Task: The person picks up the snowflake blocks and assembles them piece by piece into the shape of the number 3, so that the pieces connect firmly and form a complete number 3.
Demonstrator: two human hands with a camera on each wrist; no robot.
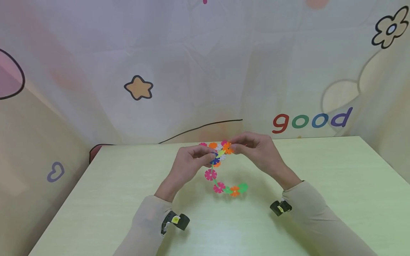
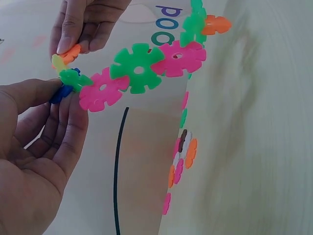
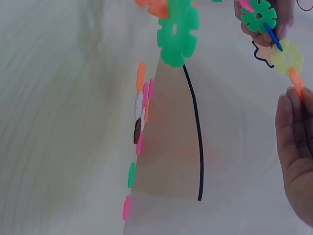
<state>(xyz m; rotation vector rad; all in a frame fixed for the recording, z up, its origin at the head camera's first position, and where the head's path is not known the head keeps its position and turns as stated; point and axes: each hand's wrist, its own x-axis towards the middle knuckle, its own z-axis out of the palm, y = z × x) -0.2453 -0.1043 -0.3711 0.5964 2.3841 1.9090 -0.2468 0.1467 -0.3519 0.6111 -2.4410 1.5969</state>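
A chain of interlocking flower-shaped plastic discs hangs above the table from both hands. My left hand (image 1: 192, 165) pinches the chain at a blue disc (image 2: 61, 94), beside a small green disc (image 2: 73, 79). A yellow disc (image 3: 287, 58) joins on there, with an orange disc (image 3: 296, 81) at its other edge. Fingertips of my right hand (image 1: 259, 151) pinch that orange disc. Below the left hand, the chain curves rightward through a pink disc (image 1: 210, 174) and another orange disc (image 1: 235, 191) to a green end disc (image 1: 243, 187).
Several loose discs lie near the table's far edge, among them an orange disc (image 2: 191, 152), a brown disc (image 3: 137, 131) and a green disc (image 3: 131, 175). Behind the pale table (image 1: 105, 199) hangs a printed cloth backdrop (image 1: 205, 78).
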